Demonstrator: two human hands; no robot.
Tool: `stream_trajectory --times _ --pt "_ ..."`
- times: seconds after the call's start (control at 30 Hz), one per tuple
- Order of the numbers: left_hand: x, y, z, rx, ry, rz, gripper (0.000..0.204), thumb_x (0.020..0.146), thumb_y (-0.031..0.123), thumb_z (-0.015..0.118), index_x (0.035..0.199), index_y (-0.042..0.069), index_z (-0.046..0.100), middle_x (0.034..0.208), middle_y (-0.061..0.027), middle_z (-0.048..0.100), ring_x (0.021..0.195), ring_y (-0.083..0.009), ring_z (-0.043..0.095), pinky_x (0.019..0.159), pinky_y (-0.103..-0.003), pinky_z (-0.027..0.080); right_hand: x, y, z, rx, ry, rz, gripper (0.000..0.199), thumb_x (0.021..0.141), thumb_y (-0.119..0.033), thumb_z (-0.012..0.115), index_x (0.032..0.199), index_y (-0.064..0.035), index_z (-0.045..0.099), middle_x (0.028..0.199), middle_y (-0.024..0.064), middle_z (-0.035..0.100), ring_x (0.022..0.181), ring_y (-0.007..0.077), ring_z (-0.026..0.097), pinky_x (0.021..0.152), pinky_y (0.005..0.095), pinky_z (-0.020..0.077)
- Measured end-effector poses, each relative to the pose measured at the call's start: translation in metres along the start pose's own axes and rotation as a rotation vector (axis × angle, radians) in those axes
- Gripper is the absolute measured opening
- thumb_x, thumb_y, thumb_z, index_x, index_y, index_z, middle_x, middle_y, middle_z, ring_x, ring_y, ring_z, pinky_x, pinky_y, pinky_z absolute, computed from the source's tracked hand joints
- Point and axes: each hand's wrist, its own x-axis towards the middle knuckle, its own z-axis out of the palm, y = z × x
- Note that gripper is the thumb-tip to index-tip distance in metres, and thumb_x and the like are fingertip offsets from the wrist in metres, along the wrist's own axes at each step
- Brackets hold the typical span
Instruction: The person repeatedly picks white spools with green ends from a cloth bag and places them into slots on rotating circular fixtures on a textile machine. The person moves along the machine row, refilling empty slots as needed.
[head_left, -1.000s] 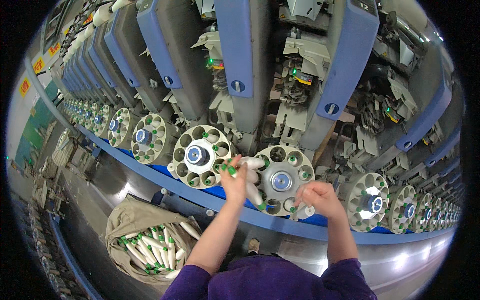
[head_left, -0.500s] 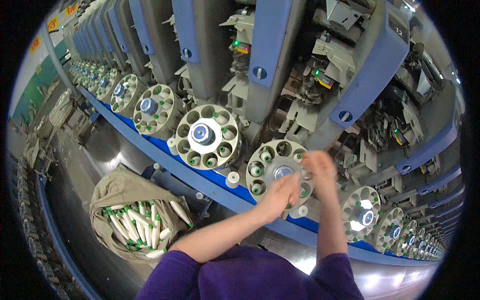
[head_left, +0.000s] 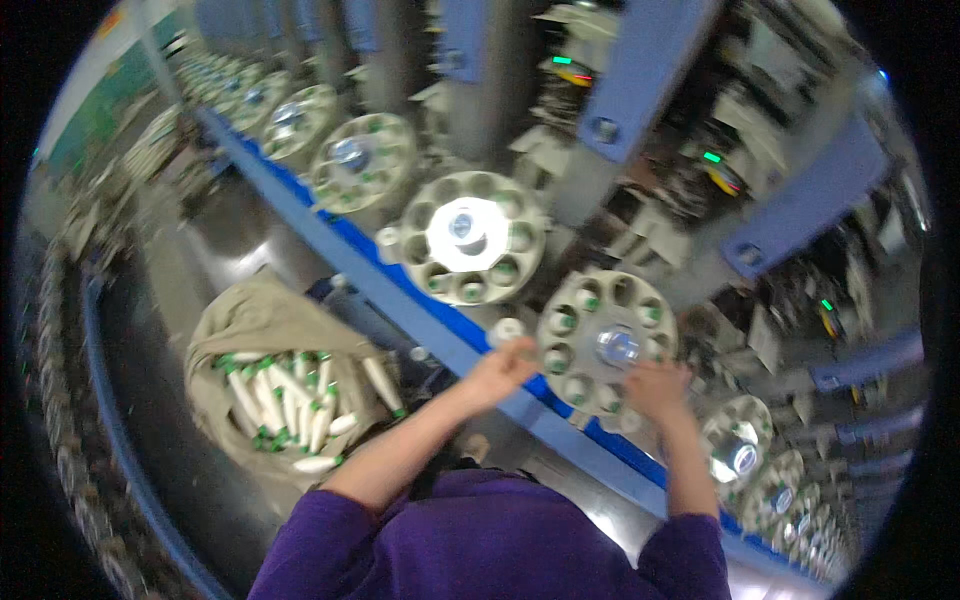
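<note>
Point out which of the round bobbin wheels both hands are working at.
The round wheel just right of centre, with green-tipped pockets. The left hand is at its left edge, the right hand at its lower rim. The other wheels have no hands near them.

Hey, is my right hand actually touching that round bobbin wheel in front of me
Touching. The head view shows the right hand pressed against the lower rim of the round bobbin wheel, fingers overlapping its edge with no gap, though the frame is blurred.

Cloth sack (head_left: 262, 322), tan, open-mouthed, lower left below the blue rail; holds white bobbins (head_left: 283, 400) with green ends (a loose heap). Wall sign (head_left: 112, 22) at far upper left, small, orange, blurred. No screens or labels legible.
</note>
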Motion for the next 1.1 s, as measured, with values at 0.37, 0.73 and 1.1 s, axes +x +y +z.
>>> stream_trajectory --times 0.37,0.73,1.1 --pt "-0.150 -0.198 -0.153 0.455 1.085 -0.137 0.037 0.074 0.023 0.063 0.103 0.001 0.060 0.104 -0.0220 0.058 0.098 -0.0358 0.055 0.088 -0.041 0.043 0.052 0.019 -0.004 0.596 -0.020 0.207 0.015 0.083 -0.014 0.061 0.090 -0.0024 0.055 0.095 0.0099 0.054 0.081 0.0171 0.051 0.068 0.0293 0.0430" --pt "-0.238 -0.284 -0.301 0.422 1.232 -0.617 0.051 0.063 0.016 0.069 0.108 -0.001 0.052 0.104 -0.0222 0.058 0.098 -0.0369 0.055 0.087 -0.041 0.045 0.075 -0.316 0.125 0.669 -0.261 -0.854 0.023 0.079 -0.017 0.066 0.098 -0.0052 0.062 0.096 0.0119 0.062 0.089 0.0280 0.061 0.079 0.0336 0.0481" --pt "-0.334 -0.242 -0.374 0.106 1.273 -0.656 0.030 0.070 0.021 0.061 0.092 0.001 0.063 0.084 -0.0205 0.064 0.083 -0.0357 0.062 0.076 -0.041 0.047 0.087 -0.526 0.248 0.120 -0.428 -0.953 0.062 0.061 -0.033 0.074 0.110 -0.0031 0.050 0.103 0.0135 0.054 0.110 0.0307 0.046 0.094 0.0508 0.0303"
